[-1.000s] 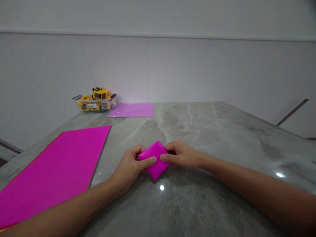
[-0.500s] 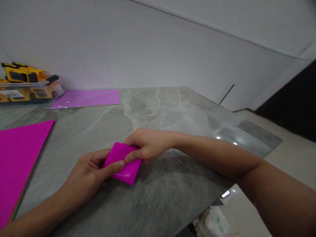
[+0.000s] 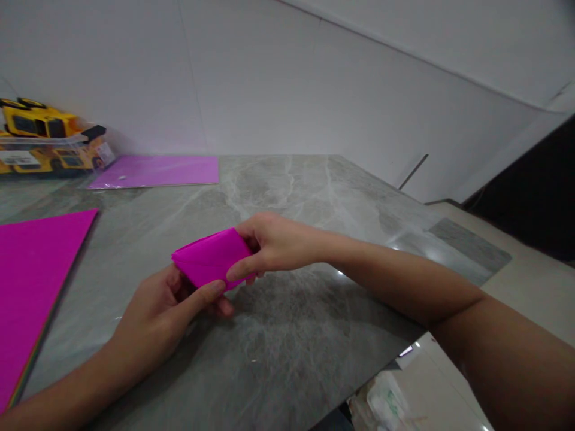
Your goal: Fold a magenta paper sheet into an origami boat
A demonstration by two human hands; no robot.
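Observation:
Between my two hands is a small folded piece of magenta paper [image 3: 211,254], tilted up above the grey table. My left hand [image 3: 173,305] grips its lower left edge, thumb on the front and fingers behind. With its thumb on the face near the lower right, my right hand [image 3: 269,245] pinches the right side. Both thumb tips almost meet at the paper's lower edge. The fingers behind the paper are partly hidden. To the left lies a stack of large coloured paper sheets [image 3: 38,269], magenta on top.
A purple packet of paper [image 3: 164,170] lies against the wall at the back. Left of it, a clear plastic box [image 3: 49,152] holds yellow toy trucks [image 3: 38,123]. The marble-patterned table [image 3: 287,353] ends at an edge on the right, with a bin-like thing holding litter [image 3: 386,398] below.
The folded paper has turned and been lifted, with its upper edge now tipped towards the camera. My right hand has moved slightly up; both hands still hold the paper.

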